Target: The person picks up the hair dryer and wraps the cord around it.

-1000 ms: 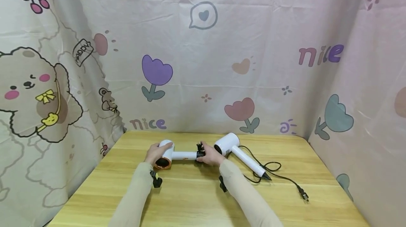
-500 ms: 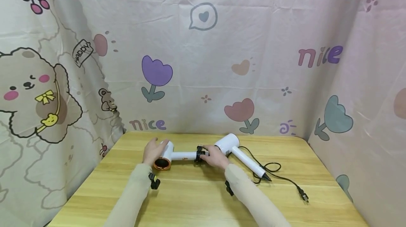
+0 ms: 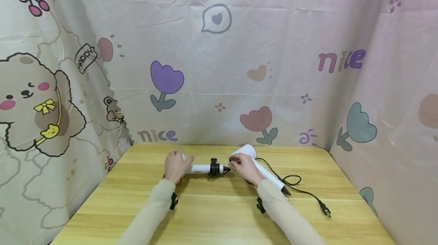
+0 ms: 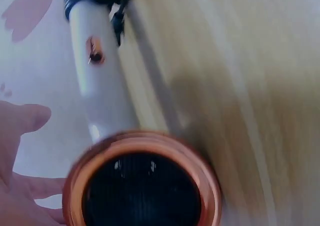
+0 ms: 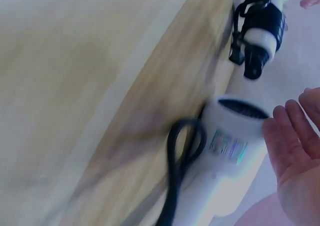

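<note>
A white hair dryer [image 3: 198, 169] with a copper-coloured rim [image 4: 215, 186] lies at the left, its black cord [image 3: 214, 169] wound round the handle end. My left hand [image 3: 176, 167] is over its head, thumb apart from it; in the left wrist view the fingers are beside the rim, and whether they touch it I cannot tell. A second white hair dryer [image 3: 268, 173] lies to the right with its cord loose. My right hand [image 3: 247, 167] is by this dryer's head, holding nothing, fingers extended in the right wrist view, where its black intake [image 5: 242, 108] shows.
The loose cord [image 3: 306, 191] of the right dryer loops over the wooden table [image 3: 212, 218] and ends in a plug [image 3: 326, 210]. A patterned cloth [image 3: 219, 66] hangs behind and at both sides.
My right hand has let go of the wound cord and handle end and moved right to the second dryer. My left hand has shifted slightly right over the first dryer's head.
</note>
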`<action>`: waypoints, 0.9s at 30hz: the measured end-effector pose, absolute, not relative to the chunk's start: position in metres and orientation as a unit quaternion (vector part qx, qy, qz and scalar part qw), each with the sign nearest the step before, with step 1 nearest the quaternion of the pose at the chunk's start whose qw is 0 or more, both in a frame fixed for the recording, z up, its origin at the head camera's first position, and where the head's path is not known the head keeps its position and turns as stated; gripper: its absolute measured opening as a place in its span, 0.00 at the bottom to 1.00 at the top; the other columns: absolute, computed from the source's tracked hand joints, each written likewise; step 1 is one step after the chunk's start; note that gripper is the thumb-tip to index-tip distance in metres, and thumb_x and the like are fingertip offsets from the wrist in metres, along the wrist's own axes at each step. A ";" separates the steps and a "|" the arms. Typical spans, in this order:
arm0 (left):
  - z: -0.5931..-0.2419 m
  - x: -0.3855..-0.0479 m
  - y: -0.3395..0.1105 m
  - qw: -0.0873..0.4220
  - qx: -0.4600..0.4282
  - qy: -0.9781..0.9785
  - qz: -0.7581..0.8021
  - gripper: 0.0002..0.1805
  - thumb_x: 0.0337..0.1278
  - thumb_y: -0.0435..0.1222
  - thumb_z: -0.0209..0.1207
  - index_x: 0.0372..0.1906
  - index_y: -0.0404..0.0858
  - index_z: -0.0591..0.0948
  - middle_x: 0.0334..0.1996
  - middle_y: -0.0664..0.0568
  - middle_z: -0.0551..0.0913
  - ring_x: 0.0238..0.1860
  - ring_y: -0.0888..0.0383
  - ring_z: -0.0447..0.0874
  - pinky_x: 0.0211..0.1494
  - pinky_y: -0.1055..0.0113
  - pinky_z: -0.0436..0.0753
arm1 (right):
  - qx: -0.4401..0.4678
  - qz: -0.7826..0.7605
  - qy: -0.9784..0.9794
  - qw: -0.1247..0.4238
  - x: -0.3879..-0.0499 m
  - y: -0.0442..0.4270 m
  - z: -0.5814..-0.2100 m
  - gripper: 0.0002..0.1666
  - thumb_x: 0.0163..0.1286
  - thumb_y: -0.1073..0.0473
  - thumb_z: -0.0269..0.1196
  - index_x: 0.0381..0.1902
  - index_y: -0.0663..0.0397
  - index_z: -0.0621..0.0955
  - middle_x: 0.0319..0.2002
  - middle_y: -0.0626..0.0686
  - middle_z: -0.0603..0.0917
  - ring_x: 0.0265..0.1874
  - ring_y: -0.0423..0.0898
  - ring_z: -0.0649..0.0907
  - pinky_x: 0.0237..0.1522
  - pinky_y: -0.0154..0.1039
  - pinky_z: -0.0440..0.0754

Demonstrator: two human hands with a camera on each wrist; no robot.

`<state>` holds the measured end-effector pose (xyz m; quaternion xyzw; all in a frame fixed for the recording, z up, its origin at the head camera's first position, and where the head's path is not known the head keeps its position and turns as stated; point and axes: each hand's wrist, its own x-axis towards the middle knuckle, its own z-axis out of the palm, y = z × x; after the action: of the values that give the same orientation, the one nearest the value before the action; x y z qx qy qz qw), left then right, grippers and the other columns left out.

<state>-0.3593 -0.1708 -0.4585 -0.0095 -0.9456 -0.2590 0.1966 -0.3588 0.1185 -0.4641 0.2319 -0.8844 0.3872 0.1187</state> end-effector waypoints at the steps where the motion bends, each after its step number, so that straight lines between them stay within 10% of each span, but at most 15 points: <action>1: -0.460 -0.360 -0.166 0.205 -0.017 -0.946 -0.249 0.36 0.60 0.53 0.60 0.58 0.25 0.74 0.54 0.25 0.75 0.58 0.31 0.72 0.64 0.39 0.70 | 0.223 0.386 -0.887 0.123 -0.359 0.123 -0.464 0.14 0.71 0.63 0.60 0.51 0.58 0.83 0.48 0.54 0.86 0.47 0.49 0.86 0.50 0.44 0.85; 12: -0.469 -0.370 -0.115 0.225 -0.090 -0.955 -0.171 0.31 0.58 0.53 0.63 0.49 0.27 0.78 0.46 0.34 0.81 0.54 0.38 0.76 0.66 0.46 0.72 | 0.152 0.340 -0.920 0.124 -0.350 0.180 -0.459 0.09 0.66 0.63 0.65 0.43 0.58 0.86 0.40 0.52 0.88 0.41 0.49 0.86 0.48 0.49 0.84; 27: -0.461 -0.381 -0.045 0.161 -0.223 -0.932 -0.234 0.40 0.58 0.51 0.64 0.69 0.33 0.67 0.62 0.36 0.76 0.62 0.42 0.76 0.65 0.50 0.77 | 0.105 0.284 -0.951 0.066 -0.340 0.245 -0.458 0.15 0.65 0.60 0.64 0.46 0.64 0.84 0.38 0.54 0.87 0.36 0.46 0.83 0.42 0.45 0.83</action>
<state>-0.3813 -0.0449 -0.4610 -0.2233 -0.9324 -0.2343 0.1607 -0.3400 0.2448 -0.4584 0.1047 -0.9509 0.2837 0.0659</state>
